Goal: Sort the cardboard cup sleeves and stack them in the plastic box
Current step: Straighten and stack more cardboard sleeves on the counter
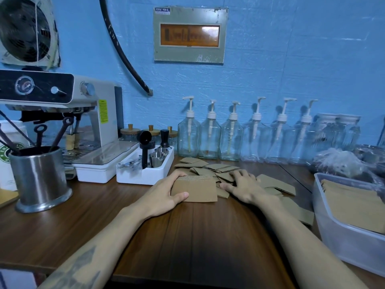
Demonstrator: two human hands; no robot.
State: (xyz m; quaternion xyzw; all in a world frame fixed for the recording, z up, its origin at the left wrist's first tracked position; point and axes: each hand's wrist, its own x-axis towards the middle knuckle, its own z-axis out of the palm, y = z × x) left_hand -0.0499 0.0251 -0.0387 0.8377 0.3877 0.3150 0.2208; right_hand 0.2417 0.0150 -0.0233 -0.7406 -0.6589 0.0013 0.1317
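From the head camera, we see our left hand (166,192) wrapped around a neat stack of sleeves (194,188) on the table (187,236). Our right hand (241,185) lies open and flat on the loose pile (210,170), holding nothing. We are still gathering; next we should pick another sleeve. The plastic box (341,243) waits at right, partly filled.

Box (352,245), 3 o'clock: right and lower parts cut by frame edge; sleeves inside (354,207) show only in part, count unreadable. Right hand (244,187) covers several loose sleeves (210,168). Left hand (166,193) hides the stack's (196,189) left end; its layers too fine to count. Wall panel (190,34), 12 o'clock: label too small to read. Fan (27,30), 10 o'clock: cut at left edge.
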